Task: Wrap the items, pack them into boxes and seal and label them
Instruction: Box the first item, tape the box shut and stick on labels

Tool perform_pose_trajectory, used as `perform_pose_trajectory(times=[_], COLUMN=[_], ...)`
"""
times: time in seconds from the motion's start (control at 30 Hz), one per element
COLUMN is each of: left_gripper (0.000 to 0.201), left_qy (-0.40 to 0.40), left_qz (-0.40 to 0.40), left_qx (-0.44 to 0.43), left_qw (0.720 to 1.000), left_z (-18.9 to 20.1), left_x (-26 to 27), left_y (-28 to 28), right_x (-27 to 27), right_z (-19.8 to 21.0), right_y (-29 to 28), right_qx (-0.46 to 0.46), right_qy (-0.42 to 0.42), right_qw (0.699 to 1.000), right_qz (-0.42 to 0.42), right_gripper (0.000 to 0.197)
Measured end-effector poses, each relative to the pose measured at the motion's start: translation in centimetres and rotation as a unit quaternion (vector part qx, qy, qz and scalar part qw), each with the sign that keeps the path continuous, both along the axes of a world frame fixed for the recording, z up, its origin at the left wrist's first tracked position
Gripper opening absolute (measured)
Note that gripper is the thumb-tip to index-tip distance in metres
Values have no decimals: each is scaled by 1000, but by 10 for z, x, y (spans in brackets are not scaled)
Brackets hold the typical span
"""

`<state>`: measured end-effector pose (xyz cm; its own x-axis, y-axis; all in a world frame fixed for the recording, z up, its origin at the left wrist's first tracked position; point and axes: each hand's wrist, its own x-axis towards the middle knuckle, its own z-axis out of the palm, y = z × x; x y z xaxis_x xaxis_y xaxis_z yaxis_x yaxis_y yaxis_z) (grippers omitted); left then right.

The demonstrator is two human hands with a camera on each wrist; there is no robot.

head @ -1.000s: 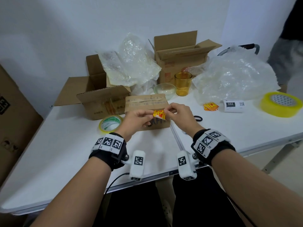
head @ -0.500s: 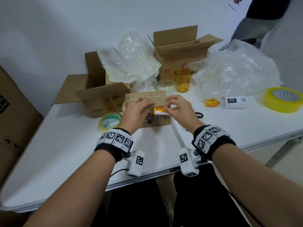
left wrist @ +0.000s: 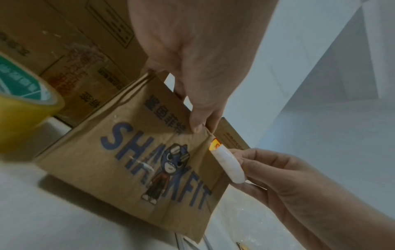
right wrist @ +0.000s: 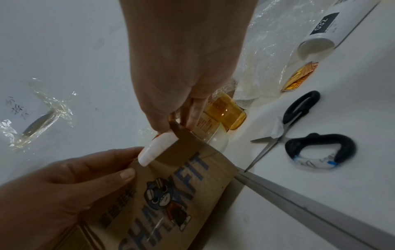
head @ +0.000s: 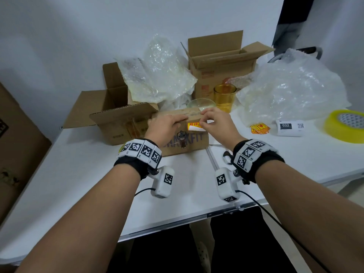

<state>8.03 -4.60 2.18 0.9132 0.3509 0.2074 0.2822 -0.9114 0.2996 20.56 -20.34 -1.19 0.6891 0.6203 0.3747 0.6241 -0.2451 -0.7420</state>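
A shut cardboard box (head: 185, 142) printed SHARKFIT stands at the table's middle. My left hand (head: 167, 125) grips its top edge, fingers over the top and thumb (left wrist: 198, 125) on the front face. A yellow-red sticker (head: 194, 125) lies with one end on the box front just under the top edge. My right hand (head: 214, 123) pinches the sticker's curled white backing paper (left wrist: 229, 166) beside it. The backing paper (right wrist: 157, 148) also shows in the right wrist view against the box (right wrist: 171, 194).
Two open cardboard boxes (head: 122, 119) (head: 220, 62), bubble wrap heaps (head: 291, 89), an amber glass (head: 224, 97) and a glass bowl (head: 199, 104) stand behind. Right: spare stickers (head: 260, 128), label roll (head: 289, 128), yellow tape (head: 346, 126), scissors (right wrist: 299, 128). A person stands far right.
Both hands went from above the table forward to the box. The sticker's end now lies on the box front, and the right hand has drawn the white backing off to the right.
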Motion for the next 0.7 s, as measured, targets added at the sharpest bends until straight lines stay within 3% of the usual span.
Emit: perform_pose_trajectory(times=[0.07, 0.37, 0.53, 0.7], left_gripper=[39, 40, 38, 40], left_qy=[5, 4, 19, -23], left_qz=[-19, -38, 16, -3], left_qx=[37, 47, -31, -116], left_qw=[999, 998, 999, 993], left_z=[4, 10, 3, -2], left_x=[3, 14, 17, 22], left_y=[4, 11, 14, 10], right_x=[5, 22, 25, 27], right_z=[1, 9, 11, 10], right_y=[2, 12, 9, 11], right_qx=[-3, -12, -21, -31], right_qy=[-3, -28, -61, -91], right_qw=[1000, 1000, 998, 995], right_qz=[0, 9, 28, 15], right_gripper=[9, 7, 6, 7])
